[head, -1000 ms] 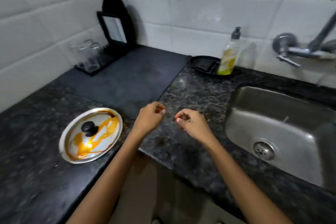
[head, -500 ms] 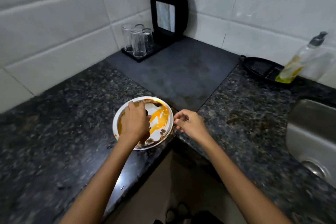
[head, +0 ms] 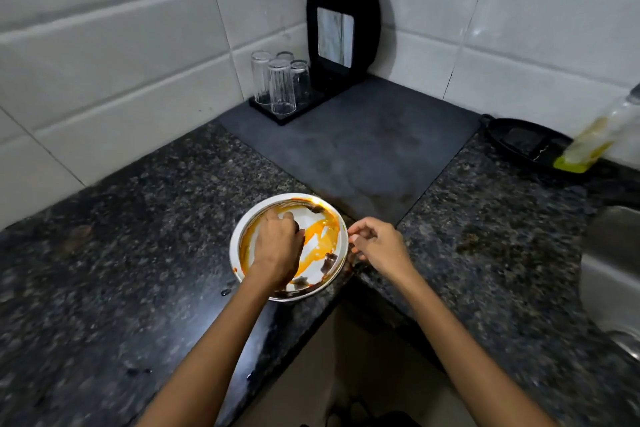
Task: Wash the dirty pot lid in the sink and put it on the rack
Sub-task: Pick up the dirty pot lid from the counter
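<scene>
A round steel pot lid (head: 322, 243), smeared with orange and brown sauce, lies on the dark granite counter near the inner corner edge. My left hand (head: 278, 248) rests on its middle with the fingers closed over the knob, which is hidden beneath them. My right hand (head: 375, 243) hovers just right of the lid's rim, fingers loosely curled and apart, holding nothing. The steel sink (head: 613, 274) shows at the far right edge. A black rack (head: 343, 31) stands in the back corner against the tiles.
Several upturned glasses (head: 278, 83) stand on a black tray beside the rack. A dark mat (head: 353, 146) covers the counter's corner. A black dish (head: 519, 142) and a blurred soap bottle (head: 595, 139) sit at the right, behind the sink.
My left hand has moved left from the counter edge onto the lid and closed over its knob. My right hand has followed to the lid's right rim. The view has swung left.
</scene>
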`<state>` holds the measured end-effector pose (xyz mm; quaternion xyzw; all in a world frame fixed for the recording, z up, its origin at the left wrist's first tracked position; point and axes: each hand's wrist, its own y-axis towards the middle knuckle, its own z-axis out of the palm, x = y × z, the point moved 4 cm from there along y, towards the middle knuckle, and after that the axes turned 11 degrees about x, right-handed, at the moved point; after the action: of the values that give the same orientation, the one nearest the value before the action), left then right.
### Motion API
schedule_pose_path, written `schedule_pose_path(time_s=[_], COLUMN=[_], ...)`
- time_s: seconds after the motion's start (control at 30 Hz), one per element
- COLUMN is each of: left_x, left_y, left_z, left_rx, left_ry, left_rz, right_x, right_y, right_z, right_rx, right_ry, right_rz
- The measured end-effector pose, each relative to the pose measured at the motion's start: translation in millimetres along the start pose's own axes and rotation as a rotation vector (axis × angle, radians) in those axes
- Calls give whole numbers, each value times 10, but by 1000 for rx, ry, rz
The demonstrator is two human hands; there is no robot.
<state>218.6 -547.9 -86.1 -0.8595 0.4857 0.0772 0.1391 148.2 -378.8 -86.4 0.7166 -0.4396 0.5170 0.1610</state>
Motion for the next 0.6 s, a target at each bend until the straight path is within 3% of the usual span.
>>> schedule_pose_path(time_s=[0.2, 0.4, 0.47, 0.6], left_x=[-109, -912, -1277, -2073], left_y=[-64, -139, -176, -268], left_z=[-75, -637, -651, -313], left_rx=[-40, -107, -14, 363], left_ry=[-13, -295, -495, -1030], left_rz=[37, 201, 255, 185], right_x=[-10, -162, -271, -661], right_y=[-87, -360, -528, -860], right_z=[-318, -893, -1188, -1753], right_rx=[-51, -237, -325, -417], right_ry=[52, 52, 77, 140], right_rz=[-39, -19, 46, 167])
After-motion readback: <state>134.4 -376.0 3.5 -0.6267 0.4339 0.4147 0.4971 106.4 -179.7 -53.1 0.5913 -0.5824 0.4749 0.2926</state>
